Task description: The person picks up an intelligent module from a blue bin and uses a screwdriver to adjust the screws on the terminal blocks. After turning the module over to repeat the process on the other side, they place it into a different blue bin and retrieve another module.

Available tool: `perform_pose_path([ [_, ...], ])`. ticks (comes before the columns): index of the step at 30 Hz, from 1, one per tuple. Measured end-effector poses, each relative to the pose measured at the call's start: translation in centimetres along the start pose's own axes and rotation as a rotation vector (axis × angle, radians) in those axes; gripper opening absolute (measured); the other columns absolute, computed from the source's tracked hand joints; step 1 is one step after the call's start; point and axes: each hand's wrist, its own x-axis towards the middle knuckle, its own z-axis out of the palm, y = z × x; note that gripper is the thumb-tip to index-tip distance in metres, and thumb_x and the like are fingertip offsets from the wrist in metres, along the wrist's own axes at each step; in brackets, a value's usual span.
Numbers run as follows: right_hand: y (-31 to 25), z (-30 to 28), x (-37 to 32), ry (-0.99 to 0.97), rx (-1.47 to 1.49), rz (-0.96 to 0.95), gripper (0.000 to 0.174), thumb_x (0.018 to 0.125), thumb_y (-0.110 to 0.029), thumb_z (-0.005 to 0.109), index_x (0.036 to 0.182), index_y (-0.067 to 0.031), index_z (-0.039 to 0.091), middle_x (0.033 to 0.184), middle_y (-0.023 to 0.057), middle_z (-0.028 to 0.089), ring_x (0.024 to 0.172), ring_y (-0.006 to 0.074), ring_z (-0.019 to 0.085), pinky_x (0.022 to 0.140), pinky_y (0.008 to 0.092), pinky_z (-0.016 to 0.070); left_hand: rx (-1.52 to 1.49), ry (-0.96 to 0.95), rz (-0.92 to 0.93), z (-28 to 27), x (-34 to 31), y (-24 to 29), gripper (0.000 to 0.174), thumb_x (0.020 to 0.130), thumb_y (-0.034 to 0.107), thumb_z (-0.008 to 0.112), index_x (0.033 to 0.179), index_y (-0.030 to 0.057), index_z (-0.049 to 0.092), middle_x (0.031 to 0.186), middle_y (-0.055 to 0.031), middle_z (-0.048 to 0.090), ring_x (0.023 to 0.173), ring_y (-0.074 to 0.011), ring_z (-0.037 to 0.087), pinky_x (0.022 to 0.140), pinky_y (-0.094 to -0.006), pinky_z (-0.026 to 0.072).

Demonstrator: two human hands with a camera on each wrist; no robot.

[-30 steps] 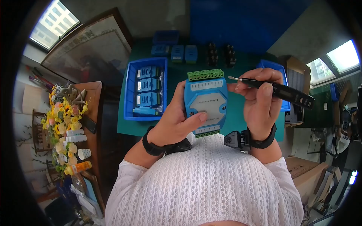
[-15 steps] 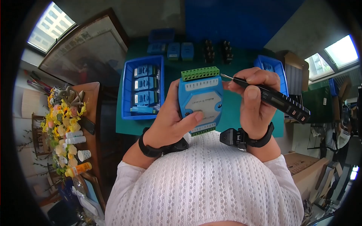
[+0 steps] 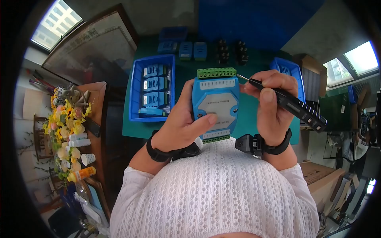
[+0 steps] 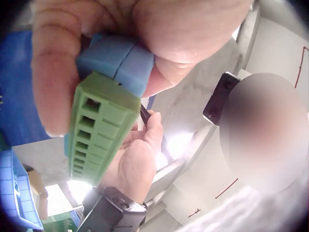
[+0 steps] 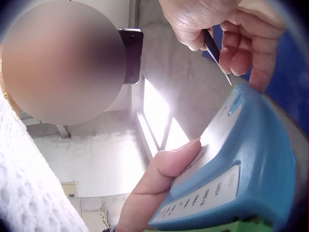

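Observation:
A blue module (image 3: 216, 104) with green terminal strips at both ends is gripped by the left hand (image 3: 176, 125), thumb across its pale label. The right hand (image 3: 276, 105) holds a black pen-like screwdriver (image 3: 299, 106), its thin metal tip close to the right end of the upper green strip (image 3: 216, 72); whether it touches cannot be told. In the left wrist view the strip's square openings (image 4: 84, 135) face the camera. The right wrist view shows a fingertip of the right hand (image 5: 241, 38) at the edge of the module (image 5: 256, 145).
A blue bin (image 3: 132, 93) with several blue modules stands left on the green table (image 3: 131, 129). More modules (image 3: 185, 50) and black parts (image 3: 223, 51) lie at the back. Another blue bin (image 3: 300, 85) is at the right. Flowers (image 3: 65, 131) and a cup (image 3: 88, 159) are on a wooden table.
The screwdriver tip has come in closer to the upper green strip, and the right hand's tool is tilted more steeply. The module has turned slightly in the left hand's grip.

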Motion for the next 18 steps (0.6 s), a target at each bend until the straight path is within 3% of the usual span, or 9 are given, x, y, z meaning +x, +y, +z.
perform_pose_path([
  [18,-0.16,0.16,-0.25,-0.017,-0.003,0.003,0.014,0.085,-0.005,0.055,0.096,-0.0007,0.047,0.087,0.0115,0.054,0.075,0.0122,0.055,0.070,0.0240,0.0484,0.121,0.043,0.004,0.12,-0.47,0.19,0.068,0.080,0.020,0.061,0.130,-0.0021,0.019,0.120,-0.0178,0.043,0.113,-0.0230,0.044,0.095,-0.0348,0.0348],
])
